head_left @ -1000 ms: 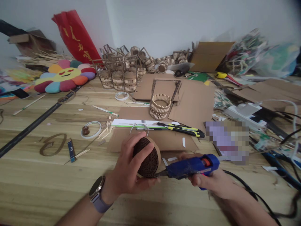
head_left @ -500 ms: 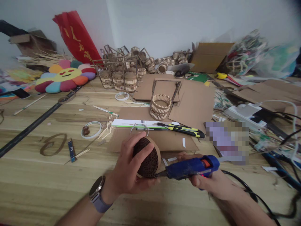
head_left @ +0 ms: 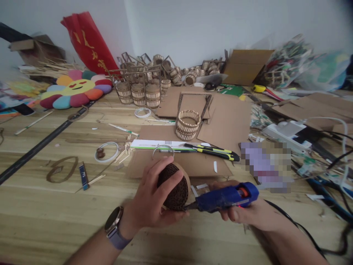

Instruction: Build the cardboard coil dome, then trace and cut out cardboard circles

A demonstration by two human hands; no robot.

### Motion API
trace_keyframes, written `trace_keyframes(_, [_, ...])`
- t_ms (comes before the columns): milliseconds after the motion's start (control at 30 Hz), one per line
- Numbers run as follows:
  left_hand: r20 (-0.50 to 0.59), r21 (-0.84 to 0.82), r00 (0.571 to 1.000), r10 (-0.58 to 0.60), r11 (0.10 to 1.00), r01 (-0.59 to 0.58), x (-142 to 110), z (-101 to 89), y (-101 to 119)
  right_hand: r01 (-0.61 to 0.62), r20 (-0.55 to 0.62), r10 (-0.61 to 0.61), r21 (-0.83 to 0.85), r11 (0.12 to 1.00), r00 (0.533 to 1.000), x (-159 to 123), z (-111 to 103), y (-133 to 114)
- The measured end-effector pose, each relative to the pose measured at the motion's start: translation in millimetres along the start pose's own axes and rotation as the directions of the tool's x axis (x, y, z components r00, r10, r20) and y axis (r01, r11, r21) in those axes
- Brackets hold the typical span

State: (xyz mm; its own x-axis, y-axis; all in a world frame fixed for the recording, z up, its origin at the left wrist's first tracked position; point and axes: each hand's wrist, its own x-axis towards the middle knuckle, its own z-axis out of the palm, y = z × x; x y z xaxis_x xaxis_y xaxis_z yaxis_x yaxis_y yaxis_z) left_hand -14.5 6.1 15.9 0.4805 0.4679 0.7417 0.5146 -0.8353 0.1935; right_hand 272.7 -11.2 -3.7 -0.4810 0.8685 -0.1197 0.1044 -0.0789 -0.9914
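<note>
My left hand, with a watch on its wrist, is wrapped round a dark brown coil of corrugated cardboard whose outer edge carries a lighter band. The coil's ridged face is turned towards me. In my right hand is a blue hot glue gun, its nozzle pointing left. The nozzle tip is at the coil's lower right rim, by my left thumb; whether it touches cannot be made out. Beyond the coil, a small basket of wooden strips with a tall cardboard handle stands on cardboard.
A utility knife and a white ruler-like strip lie just past my hands. Finished lidded baskets stand at the back left. A tape roll is on the left, a power strip and cables on the right.
The coil and the glue gun have both shifted slightly to the right, the nozzle staying at the coil's lower rim. Both hands keep their hold.
</note>
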Motion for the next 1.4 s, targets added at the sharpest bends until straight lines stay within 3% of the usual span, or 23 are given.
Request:
trace_keyframes(200, [0.017, -0.014, 1.000, 0.023, 1.000, -0.022, -1, -0.2, 0, 0.026, 0.092, -0.024, -0.016, 1.000, 0.995, 7, 9, -28])
trace_keyframes(333, [0.023, -0.012, 1.000, 0.014, 1.000, -0.014, -2, -0.2, 0, 0.044, 0.046, -0.041, -0.060, 0.997, 0.998, 8, 11, -32])
trace_keyframes(533, [0.015, -0.008, 1.000, 0.023, 1.000, -0.023, -1, -0.2, 0, 0.163, 0.037, -0.159, -0.137, 0.977, 0.987, 11, 13, -33])
trace_keyframes(733, [0.029, 0.009, 0.999, 0.027, 1.000, -0.027, 0, -1.5, 0, 0.170, 0.022, -0.168, -0.191, 0.967, 0.985, 12, 15, -41])
trace_keyframes(967, [0.057, 0.018, 0.998, 0.036, 0.999, -0.037, 1, -2.2, 0, 0.096, 0.048, -0.089, -0.173, 0.980, 0.995, 11, 9, -34])
trace_keyframes(1167, [0.047, 0.037, 0.998, 0.048, 0.998, -0.050, 1, -0.9, 0, 0.010, 0.140, 0.010, -0.136, 0.991, 0.990, 11, -1, -37])
trace_keyframes(1333, [0.030, 0.061, 0.999, -0.043, 0.997, 0.041, 0, 4.8, -11, -0.013, 0.108, 0.027, -0.125, 0.992, 0.994, 13, -6, -38])
trace_keyframes(1400, [0.087, 0.096, 0.990, -0.107, 0.990, 0.099, -2, 11.1, -20, -0.039, 0.148, 0.059, -0.133, 0.990, 0.987, 14, -8, -36])
